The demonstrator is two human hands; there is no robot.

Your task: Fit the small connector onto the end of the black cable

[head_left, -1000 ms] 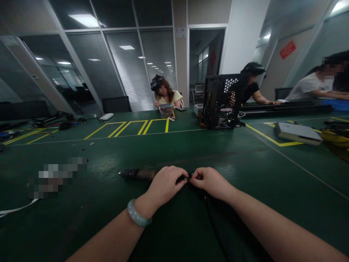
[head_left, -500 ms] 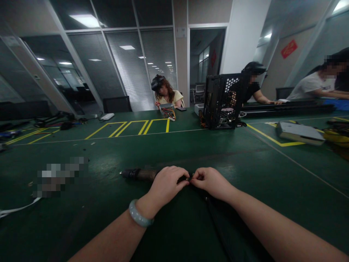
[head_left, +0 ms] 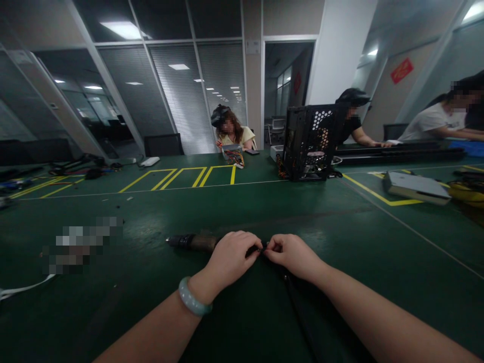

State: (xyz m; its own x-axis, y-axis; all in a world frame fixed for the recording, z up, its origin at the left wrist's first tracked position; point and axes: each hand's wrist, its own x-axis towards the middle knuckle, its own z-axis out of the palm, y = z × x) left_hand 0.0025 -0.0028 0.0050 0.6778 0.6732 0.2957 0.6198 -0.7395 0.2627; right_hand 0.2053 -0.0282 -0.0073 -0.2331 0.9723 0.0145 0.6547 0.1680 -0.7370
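A dark electric screwdriver point(head_left: 196, 242) lies on the green table, its silver tip pointing left. My left hand point(head_left: 234, 254), with a pale speckled bangle on the wrist, is closed over the rear part of the tool; its thumb and forefinger pinch at the tool's end. Right beside it, the fingertips of my right hand point(head_left: 289, 253) are pressed together on a small dark end piece, mostly hidden. From under the right hand a black cable point(head_left: 298, 307) runs down toward the table's near edge. Both sets of fingertips almost touch.
An open black computer case point(head_left: 306, 141) stands at the back, with a metal box point(head_left: 416, 187) to its right. A blurred-out item with a white strap point(head_left: 28, 290) lies at left. People wearing headsets sit across the table. Yellow tape marks the surface.
The small shiny bit visible between my fingertips before is now mostly covered, and the fingertips sit slightly closer together. Otherwise the view has barely shifted.
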